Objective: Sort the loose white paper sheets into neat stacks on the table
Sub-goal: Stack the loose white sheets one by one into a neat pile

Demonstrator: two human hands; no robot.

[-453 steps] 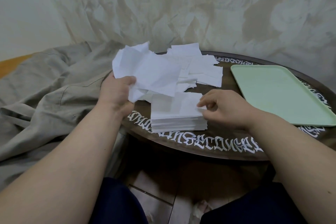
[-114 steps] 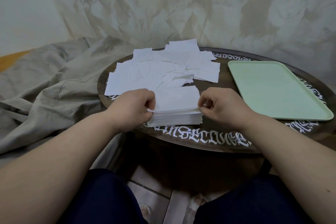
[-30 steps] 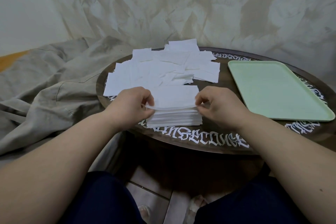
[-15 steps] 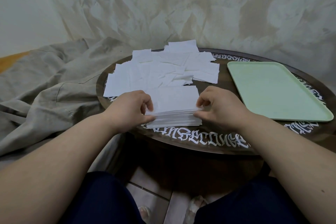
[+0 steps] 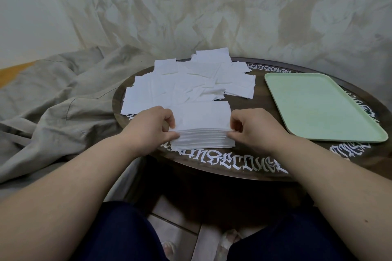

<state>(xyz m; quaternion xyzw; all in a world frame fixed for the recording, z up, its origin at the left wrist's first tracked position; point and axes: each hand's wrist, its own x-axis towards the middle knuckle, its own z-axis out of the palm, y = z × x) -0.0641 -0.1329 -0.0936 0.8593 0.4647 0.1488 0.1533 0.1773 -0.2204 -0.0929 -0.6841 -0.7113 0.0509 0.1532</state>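
Observation:
A thick neat stack of white paper sheets sits at the near edge of the round dark table. My left hand pinches the stack's left end between thumb and curled fingers. My right hand pinches its right end the same way. Behind the stack, loose white sheets lie overlapping in a wide spread across the table's left and middle.
A pale green tray lies on the right side of the table. Crumpled beige cloth lies left of the table. A draped backdrop hangs close behind. White lettering runs round the table's rim. My knees are under the near edge.
The top sheets that both hands held slightly raised a second ago now lie flush on the stack. Both hands stay at its ends.

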